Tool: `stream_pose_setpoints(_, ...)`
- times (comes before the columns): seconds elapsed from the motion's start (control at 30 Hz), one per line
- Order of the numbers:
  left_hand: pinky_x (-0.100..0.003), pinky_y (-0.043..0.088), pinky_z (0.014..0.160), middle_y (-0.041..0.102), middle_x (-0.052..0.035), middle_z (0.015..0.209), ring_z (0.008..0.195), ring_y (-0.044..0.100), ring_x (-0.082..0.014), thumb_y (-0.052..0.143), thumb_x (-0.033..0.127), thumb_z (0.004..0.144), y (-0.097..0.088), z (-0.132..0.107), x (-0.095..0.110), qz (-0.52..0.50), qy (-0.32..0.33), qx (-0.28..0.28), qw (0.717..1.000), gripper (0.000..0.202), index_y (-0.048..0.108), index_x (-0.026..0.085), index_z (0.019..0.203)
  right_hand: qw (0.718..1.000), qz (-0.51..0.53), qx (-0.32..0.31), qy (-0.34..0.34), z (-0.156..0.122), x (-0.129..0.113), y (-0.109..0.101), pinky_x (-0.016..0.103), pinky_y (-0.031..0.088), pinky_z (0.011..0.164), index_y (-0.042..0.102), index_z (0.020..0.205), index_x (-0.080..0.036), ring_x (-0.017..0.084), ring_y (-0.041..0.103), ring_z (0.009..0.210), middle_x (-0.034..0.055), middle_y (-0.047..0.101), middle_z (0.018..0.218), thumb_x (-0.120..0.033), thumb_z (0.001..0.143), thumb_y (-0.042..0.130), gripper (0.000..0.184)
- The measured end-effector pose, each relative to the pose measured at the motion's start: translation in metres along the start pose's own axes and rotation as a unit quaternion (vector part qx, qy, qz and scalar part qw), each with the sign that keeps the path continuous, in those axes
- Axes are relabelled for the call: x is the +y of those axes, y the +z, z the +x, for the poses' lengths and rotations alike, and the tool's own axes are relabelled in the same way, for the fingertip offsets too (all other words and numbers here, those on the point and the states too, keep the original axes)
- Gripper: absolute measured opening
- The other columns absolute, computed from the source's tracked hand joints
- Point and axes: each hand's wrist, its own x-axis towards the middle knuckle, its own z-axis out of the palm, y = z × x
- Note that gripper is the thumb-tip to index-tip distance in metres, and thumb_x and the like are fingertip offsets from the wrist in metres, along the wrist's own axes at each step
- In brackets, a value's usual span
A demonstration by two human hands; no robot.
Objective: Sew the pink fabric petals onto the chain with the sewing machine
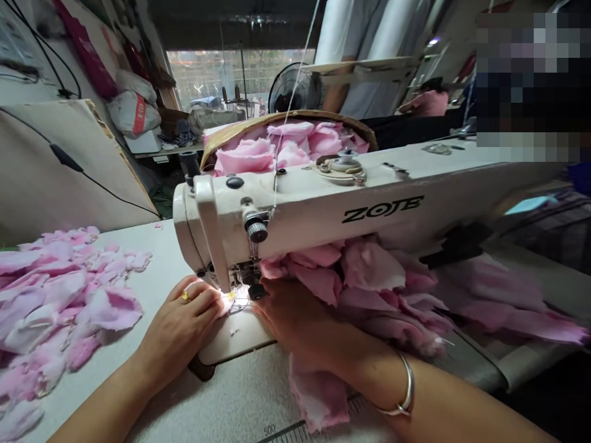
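A white sewing machine (295, 203) marked ZOJE stands before me, its lamp glaring over the needle plate (240, 338). At the left of the presser foot (239, 300), my left hand (184, 320), with a yellow ring, has its fingers curled and pressed together. My right hand (293, 317) reaches under the machine arm from the right, fingers bent in close to the needle. Glare and the hands hide whatever lies between the fingertips. A pink fabric piece (318, 394) hangs below my right wrist, and more pink fabric pieces (373, 267) are heaped just behind that hand.
Loose pink pieces (69, 301) cover the table's left side. Behind the machine stands a container (212, 144) full of pink fabric. A board (55, 160) rises at the left. Farther back are a fan (295, 89), white rolls (335, 31) and a person in pink (431, 101).
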Motion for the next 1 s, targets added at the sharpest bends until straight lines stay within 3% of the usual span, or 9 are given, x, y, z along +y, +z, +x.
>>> stream_pose_setpoints(0.17, -0.046, 0.026, 0.105, 0.060, -0.0011, 0.100, 0.101, 0.051, -0.0186, 0.032, 0.021, 0.100, -0.003, -0.003, 0.001, -0.028, 0.010, -0.044, 0.999, 0.025, 0.056, 0.018, 0.108, 0.998, -0.027, 0.039, -0.029, -0.002, 0.000, 0.009, 0.031, 0.032, 0.057, 0.057, 0.085, -0.019, 0.018, 0.055, 0.068, 0.0032, 0.060, 0.075, -0.006, 0.076, 0.057, 0.016)
stream_pose_setpoints(0.4, -0.040, 0.037, 0.087, 0.060, -0.0008, 0.086, 0.079, 0.051, -0.0161, 0.038, 0.022, 0.098, 0.000, 0.004, 0.003, -0.065, -0.012, -0.022, 0.998, 0.022, 0.059, 0.017, 0.095, 0.995, -0.042, 0.076, -0.043, -0.003, 0.001, 0.016, 0.031, 0.029, 0.057, 0.058, 0.080, -0.020, 0.016, 0.054, 0.066, 0.0028, 0.058, 0.071, -0.007, 0.070, 0.063, 0.017)
stream_pose_setpoints(0.6, -0.035, 0.041, 0.074, 0.059, -0.0022, 0.080, 0.075, 0.051, -0.0173, 0.035, 0.023, 0.099, -0.007, 0.009, 0.008, -0.078, -0.013, -0.039, 0.996, 0.030, 0.061, 0.016, 0.085, 0.997, -0.042, 0.053, -0.030, -0.002, -0.002, 0.012, 0.030, 0.024, 0.051, 0.060, 0.075, -0.019, 0.015, 0.053, 0.063, 0.0037, 0.059, 0.067, -0.007, 0.078, 0.059, 0.012)
stream_pose_setpoints(0.8, -0.035, 0.042, 0.070, 0.059, -0.0038, 0.086, 0.079, 0.051, -0.0196, 0.036, 0.017, 0.097, 0.000, 0.005, 0.007, -0.046, -0.010, -0.087, 0.995, 0.026, 0.061, 0.016, 0.095, 0.999, -0.031, 0.041, -0.018, 0.001, -0.003, 0.007, 0.031, 0.022, 0.050, 0.063, 0.078, -0.019, 0.016, 0.055, 0.063, 0.0038, 0.059, 0.066, -0.003, 0.076, 0.056, 0.017)
stream_pose_setpoints(1.0, -0.034, 0.043, 0.069, 0.057, -0.0031, 0.086, 0.079, 0.050, -0.0187, 0.037, 0.023, 0.097, 0.006, 0.000, 0.007, -0.055, -0.059, -0.059, 0.995, 0.024, 0.060, 0.018, 0.097, 0.999, -0.040, -0.003, -0.009, 0.006, 0.002, 0.004, 0.030, 0.030, 0.053, 0.065, 0.081, -0.016, 0.019, 0.056, 0.067, 0.0066, 0.061, 0.066, -0.004, 0.083, 0.050, 0.019)
